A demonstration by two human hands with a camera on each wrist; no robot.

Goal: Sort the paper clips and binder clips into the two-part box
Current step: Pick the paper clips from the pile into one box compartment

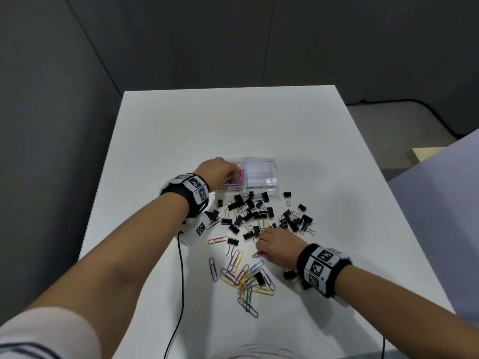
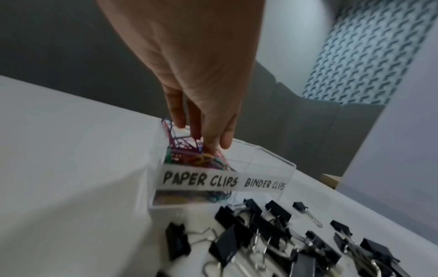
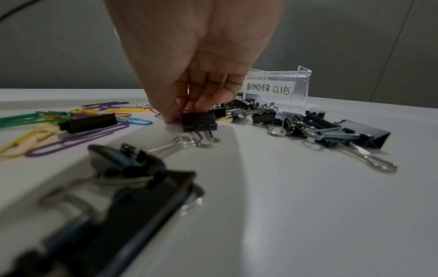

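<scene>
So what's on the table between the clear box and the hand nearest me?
A heap of black binder clips lies between the box and the right hand, clearest in the head view.

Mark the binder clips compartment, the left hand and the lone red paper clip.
binder clips compartment [image 1: 261, 170], head view, bare floor.
left hand [image 1: 217, 169], head view, back of hand.
red paper clip [image 1: 218, 240], head view, mid-length.

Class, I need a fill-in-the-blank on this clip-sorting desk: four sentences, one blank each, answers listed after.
1. The left hand reaches into the compartment labelled ____ CLIPS.
2. The binder clips on the table are all ____ in colour.
3. The compartment labelled BINDER CLIPS holds ____ clips.
4. The right hand reaches down among the loose clips on the ____.

Answers: PAPER; black; no; table
</scene>
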